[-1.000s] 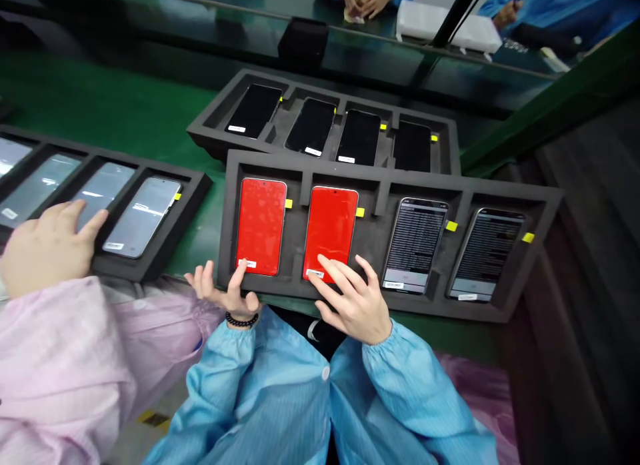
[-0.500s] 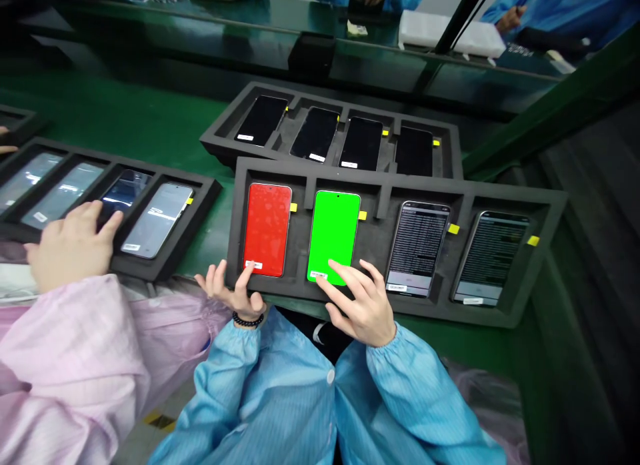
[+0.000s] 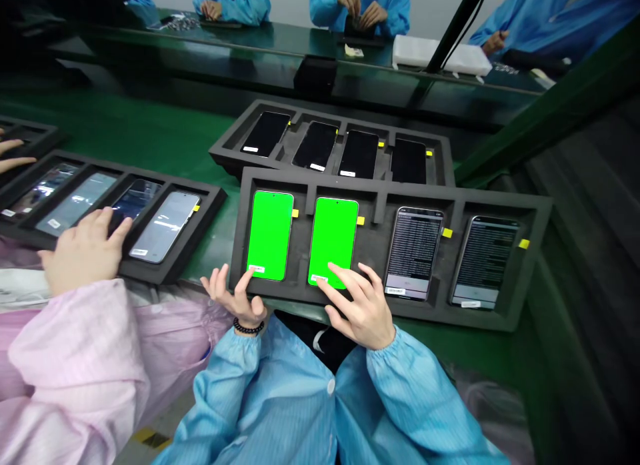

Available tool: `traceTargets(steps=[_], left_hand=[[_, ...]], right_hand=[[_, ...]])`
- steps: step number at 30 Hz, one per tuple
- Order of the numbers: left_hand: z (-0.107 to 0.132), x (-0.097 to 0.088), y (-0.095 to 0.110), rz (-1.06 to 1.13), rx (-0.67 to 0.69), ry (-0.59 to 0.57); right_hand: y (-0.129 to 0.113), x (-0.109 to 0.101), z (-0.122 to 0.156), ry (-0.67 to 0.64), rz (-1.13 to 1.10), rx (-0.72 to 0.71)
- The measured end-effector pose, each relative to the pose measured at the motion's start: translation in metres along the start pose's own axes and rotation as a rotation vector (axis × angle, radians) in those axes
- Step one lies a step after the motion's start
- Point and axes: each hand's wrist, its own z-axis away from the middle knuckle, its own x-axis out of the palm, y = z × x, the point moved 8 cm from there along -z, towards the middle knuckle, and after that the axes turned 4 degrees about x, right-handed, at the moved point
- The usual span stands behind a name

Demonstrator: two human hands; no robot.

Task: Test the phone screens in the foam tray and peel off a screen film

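Observation:
In front of me a black foam tray [image 3: 370, 185] holds several smartphones, each in its own compartment. The leftmost smartphone [image 3: 271, 232] glows solid green, and a finger of my left hand [image 3: 243, 298] rests at its lower edge by a white label. Beside it, the second smartphone [image 3: 333, 235] is also green. My right hand [image 3: 360, 305] lies over its lower part, fingers spread, fingertips at the screen. Both hands are open and hold nothing. The third smartphone [image 3: 414, 252] and the rightmost smartphone [image 3: 485, 262] show lines of text on dark screens.
Behind stands another foam tray [image 3: 230, 142] with dark-screened phones. At left, a co-worker's hand [image 3: 85, 252] in a pink sleeve reaches over a further phone tray [image 3: 210, 212]. Across the green bench [image 3: 150, 125], people in blue work near a white box [image 3: 440, 55].
The leftmost phone's screen has turned from red to green. My hands have kept nearly the same pose. The view has tilted slightly upward, showing more of the people opposite.

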Motion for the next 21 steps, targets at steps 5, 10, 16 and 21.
traceTargets(steps=[5,10,16,21], left_hand=[[-0.0014,-0.0014,-0.0017,0.024,-0.031,0.028],[-0.0015,0.0009,0.0007,0.024,0.018,0.008],[-0.0009,-0.0030,-0.0021,0.072,0.002,0.054],[-0.0007,0.0000,-0.0008,0.009,0.023,0.009]], right_hand=[[-0.0020,0.0019,-0.0014,-0.024,0.021,-0.009],[-0.0043,0.0077,-0.0004,-0.074,0.051,-0.018],[-0.0032,0.0039,-0.0004,-0.042,0.018,-0.003],[-0.0040,0.0062,-0.0010,-0.067,0.042,-0.009]])
